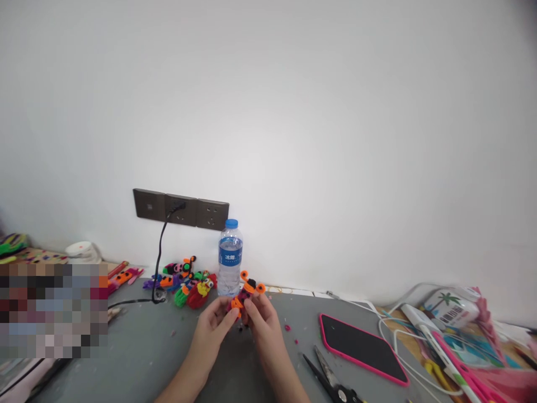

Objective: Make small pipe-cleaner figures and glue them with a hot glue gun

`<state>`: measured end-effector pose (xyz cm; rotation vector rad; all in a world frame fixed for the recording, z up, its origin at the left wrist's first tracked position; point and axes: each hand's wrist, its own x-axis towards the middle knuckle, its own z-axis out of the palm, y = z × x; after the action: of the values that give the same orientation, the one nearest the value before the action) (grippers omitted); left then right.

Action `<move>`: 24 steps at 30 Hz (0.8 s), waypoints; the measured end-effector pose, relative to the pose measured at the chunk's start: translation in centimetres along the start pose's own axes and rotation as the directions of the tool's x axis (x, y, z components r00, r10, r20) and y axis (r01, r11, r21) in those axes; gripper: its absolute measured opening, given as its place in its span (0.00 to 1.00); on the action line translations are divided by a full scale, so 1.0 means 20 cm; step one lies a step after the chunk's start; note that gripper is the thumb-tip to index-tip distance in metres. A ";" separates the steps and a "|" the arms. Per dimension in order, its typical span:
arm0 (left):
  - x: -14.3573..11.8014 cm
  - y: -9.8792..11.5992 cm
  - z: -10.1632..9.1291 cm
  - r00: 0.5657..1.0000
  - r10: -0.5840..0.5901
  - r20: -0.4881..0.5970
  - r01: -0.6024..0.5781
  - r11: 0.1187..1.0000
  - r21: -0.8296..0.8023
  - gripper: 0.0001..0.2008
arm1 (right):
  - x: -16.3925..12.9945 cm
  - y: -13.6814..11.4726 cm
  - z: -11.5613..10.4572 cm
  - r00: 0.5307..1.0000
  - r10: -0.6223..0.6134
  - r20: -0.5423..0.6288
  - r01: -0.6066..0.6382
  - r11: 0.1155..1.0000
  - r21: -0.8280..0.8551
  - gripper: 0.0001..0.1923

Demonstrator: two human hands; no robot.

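Head view: both hands meet at 6 o'clock on the grey table [146, 347]. The left hand [213, 324] and the right hand [260, 316] are closed with their fingertips around a small pipe-cleaner figure [245, 296], orange and dark. It looks light, soft and easy to bend, so hold its body, not its loops. A water bottle [230, 260] stands just behind, at 12 o'clock.
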<state>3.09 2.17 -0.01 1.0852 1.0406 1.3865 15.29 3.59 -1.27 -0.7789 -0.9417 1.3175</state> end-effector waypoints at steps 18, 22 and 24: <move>0.02 -0.01 -0.02 0.998 -0.066 0.000 0.065 0.996 0.064 0.22 | 0.01 0.01 0.00 1.000 0.008 0.009 -0.008 1.000 0.004 0.14; 0.02 0.01 -0.01 0.997 -0.078 -0.025 0.079 0.994 0.075 0.22 | 0.01 0.00 0.00 1.000 0.016 0.021 -0.016 1.000 -0.013 0.14; 0.02 0.03 -0.01 0.997 -0.072 -0.040 0.075 0.994 0.073 0.22 | 0.00 -0.01 0.00 0.999 0.020 0.025 -0.019 1.000 -0.023 0.14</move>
<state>2.82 2.53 0.50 1.0683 1.1562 1.3220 15.30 3.67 -1.13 -0.7924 -0.9723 1.3385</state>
